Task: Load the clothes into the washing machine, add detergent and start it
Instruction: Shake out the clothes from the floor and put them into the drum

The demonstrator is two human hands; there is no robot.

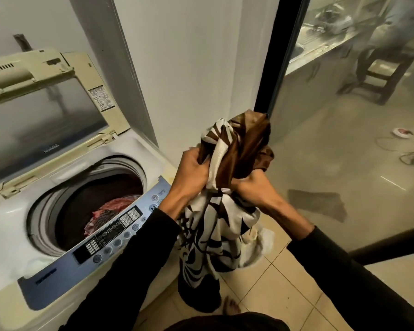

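Observation:
A top-loading washing machine [7, 237] stands at the left with its lid [46, 111] raised. Its drum [89, 199] holds reddish and dark clothes [110, 209]. A blue control panel [105, 244] with several round buttons runs along the front edge. To the right of the machine, both hands hold a bunched brown and white patterned cloth [227, 192] in the air; its lower part hangs down toward the floor. My left hand [191, 173] grips the cloth's left side. My right hand [251, 189] grips it from the right, slightly lower.
A white wall corner [189, 80] stands behind the cloth, with a black door frame [280, 56] and a glass panel [344, 139] to the right. Beige floor tiles [272, 295] lie below. My bare foot [232, 306] shows near the bottom.

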